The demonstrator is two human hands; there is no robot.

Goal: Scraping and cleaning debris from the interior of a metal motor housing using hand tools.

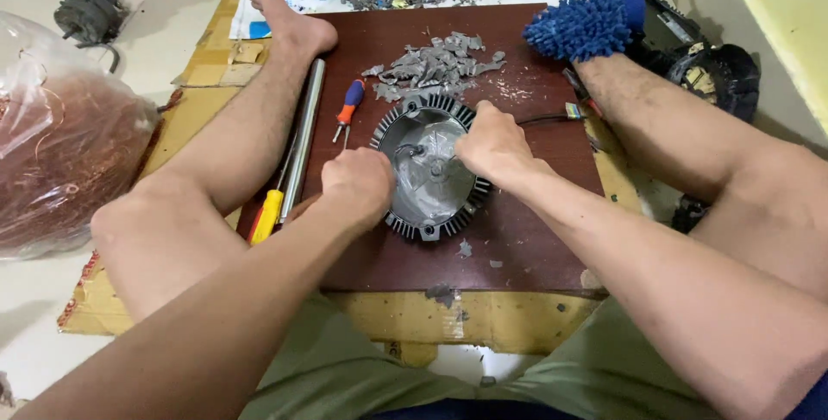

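left hand (356, 183) fisted on left rim of round finned metal housing (429, 170), fingers curled, held item not visible | right hand (492, 144) fingers closed on its upper right edge | housing mid brown board (526, 239) (on floor) | grey scrap pile (435, 66) behind | screwdriver (348, 109), steel rod (304, 135) left

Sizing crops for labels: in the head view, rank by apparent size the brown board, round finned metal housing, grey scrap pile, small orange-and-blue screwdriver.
1. brown board
2. round finned metal housing
3. grey scrap pile, a bit smaller, though farther away
4. small orange-and-blue screwdriver
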